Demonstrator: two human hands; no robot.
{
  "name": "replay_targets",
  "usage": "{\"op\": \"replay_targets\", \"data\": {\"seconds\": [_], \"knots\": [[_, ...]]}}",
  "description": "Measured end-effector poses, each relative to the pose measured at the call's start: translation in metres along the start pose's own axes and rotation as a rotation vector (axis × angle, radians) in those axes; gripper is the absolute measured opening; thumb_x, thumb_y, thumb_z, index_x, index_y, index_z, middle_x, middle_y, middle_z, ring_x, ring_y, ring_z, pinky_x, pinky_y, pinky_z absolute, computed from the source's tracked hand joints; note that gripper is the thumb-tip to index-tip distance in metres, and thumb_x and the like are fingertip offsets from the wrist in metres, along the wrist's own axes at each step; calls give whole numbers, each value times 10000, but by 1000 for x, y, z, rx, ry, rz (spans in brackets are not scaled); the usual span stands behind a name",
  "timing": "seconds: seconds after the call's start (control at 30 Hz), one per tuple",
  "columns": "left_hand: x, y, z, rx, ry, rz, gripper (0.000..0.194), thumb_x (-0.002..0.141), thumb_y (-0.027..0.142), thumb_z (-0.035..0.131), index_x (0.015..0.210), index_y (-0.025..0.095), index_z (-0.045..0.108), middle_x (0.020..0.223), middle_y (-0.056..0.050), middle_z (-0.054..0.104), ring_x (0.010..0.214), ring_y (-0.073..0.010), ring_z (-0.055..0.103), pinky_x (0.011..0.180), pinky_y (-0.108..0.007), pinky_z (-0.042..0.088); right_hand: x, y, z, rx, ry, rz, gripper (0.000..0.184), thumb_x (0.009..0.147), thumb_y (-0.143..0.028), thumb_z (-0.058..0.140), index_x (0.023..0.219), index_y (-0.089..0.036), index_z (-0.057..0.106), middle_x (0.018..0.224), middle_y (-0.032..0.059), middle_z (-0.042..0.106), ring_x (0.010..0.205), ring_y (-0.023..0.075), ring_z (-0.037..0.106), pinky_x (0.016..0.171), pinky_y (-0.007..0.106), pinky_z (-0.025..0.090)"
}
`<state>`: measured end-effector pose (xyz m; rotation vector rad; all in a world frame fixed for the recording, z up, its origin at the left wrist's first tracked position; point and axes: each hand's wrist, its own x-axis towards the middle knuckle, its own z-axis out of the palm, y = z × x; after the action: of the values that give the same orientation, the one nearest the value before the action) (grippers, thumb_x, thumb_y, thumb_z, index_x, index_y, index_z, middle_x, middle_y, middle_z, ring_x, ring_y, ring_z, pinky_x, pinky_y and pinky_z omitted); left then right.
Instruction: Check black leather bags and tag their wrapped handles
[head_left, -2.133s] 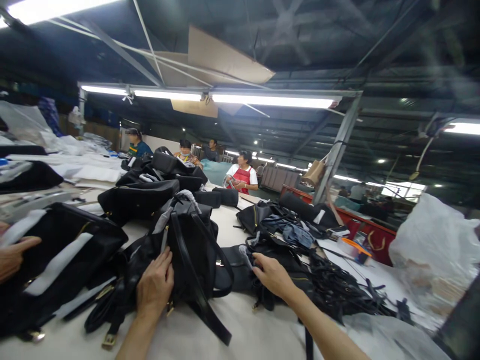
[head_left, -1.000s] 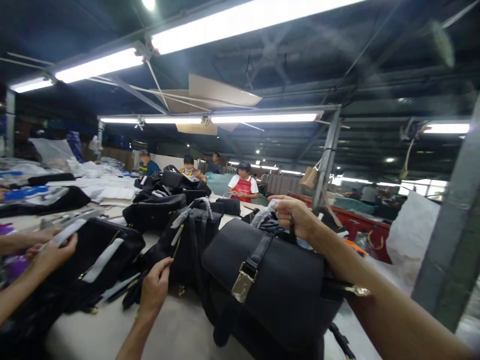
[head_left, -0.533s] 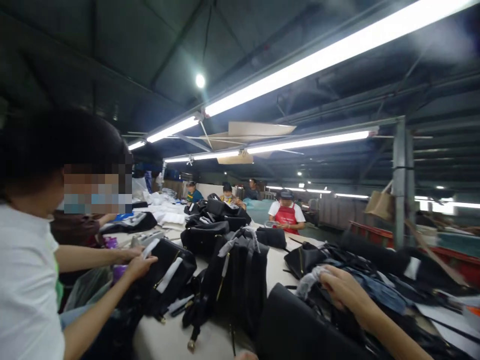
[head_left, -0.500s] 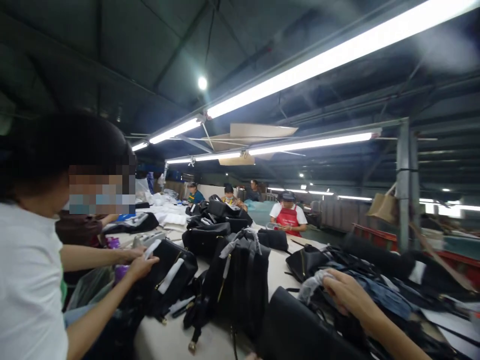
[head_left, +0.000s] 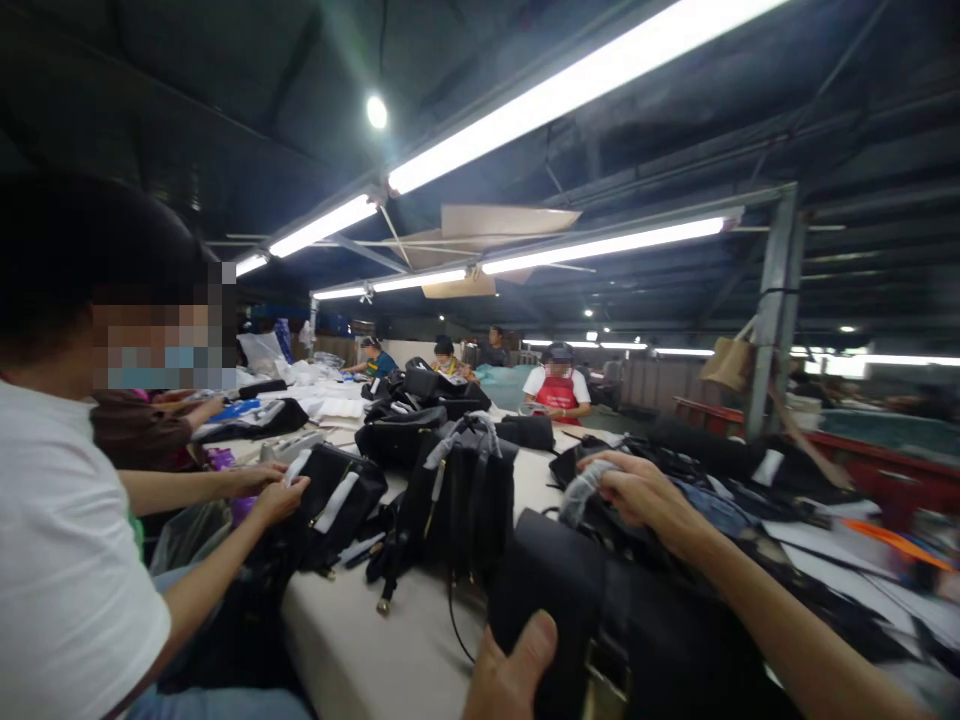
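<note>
While gripping plastic-wrapped strap (head_left: 583,495) in closed R hand (head_left: 645,495), L hand (head_left: 511,670) open, thumb (head_left: 538,640) flat on black leather handbag (head_left: 600,610). Bag just below R hand, against L thumb, long axis approx. L–R across body. Beyond: cream-topped worktable (head_left: 360,640), more black bags (head_left: 457,500), factory hall (head_left: 675,130) under fluorescent tubes (head_left: 577,95).
</note>
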<state>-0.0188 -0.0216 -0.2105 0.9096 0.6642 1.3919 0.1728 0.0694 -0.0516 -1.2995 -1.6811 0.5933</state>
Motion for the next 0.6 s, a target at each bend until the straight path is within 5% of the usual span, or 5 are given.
{"op": "replay_targets", "data": {"seconds": [0.13, 0.27, 0.37, 0.43, 0.6], "knots": [[-9, 9, 22, -220, 73, -74, 614, 763, 345, 739, 1308, 147, 539, 1175, -129, 701, 1087, -294, 654, 954, -406, 512, -2, 21, 4, -95, 69, 40, 116, 636, -156, 483, 660, -175, 595, 494, -43, 489, 413, 92, 414, 419, 205, 309], [-5, 16, 38, -285, 79, -137, 515, 826, 281, 682, 1305, 163, 532, 1079, -117, 738, 965, -264, 708, 864, -396, 565, -19, 25, -15, -162, 135, 10, 128, 654, -181, 574, 754, -184, 655, 652, 7, 630, 642, 177, 594, 624, 274, 472], [1, 22, 47, -317, 84, -149, 438, 851, 268, 649, 1265, 149, 567, 1042, -114, 748, 922, -249, 720, 822, -370, 583, -58, 6, -30, -239, 360, -139, 148, 717, -257, 588, 829, -209, 671, 848, 55, 676, 873, 232, 608, 838, 356, 461], [4, 27, 52, -318, 114, -172, 409, 855, 258, 641, 1239, 128, 585, 1034, -123, 749, 900, -248, 724, 803, -362, 588, -96, -4, -29, -301, 565, -298, 172, 784, -343, 548, 786, -212, 660, 859, 69, 674, 831, 234, 608, 814, 369, 467], [5, 29, 56, -311, 71, -215, 401, 844, 292, 655, 1198, 107, 620, 1000, -131, 755, 894, -264, 722, 782, -361, 584, -163, 10, 16, 112, 41, 181, 420, 813, -567, 522, 683, -180, 623, 623, 26, 643, 556, 159, 618, 484, 238, 457]]}}
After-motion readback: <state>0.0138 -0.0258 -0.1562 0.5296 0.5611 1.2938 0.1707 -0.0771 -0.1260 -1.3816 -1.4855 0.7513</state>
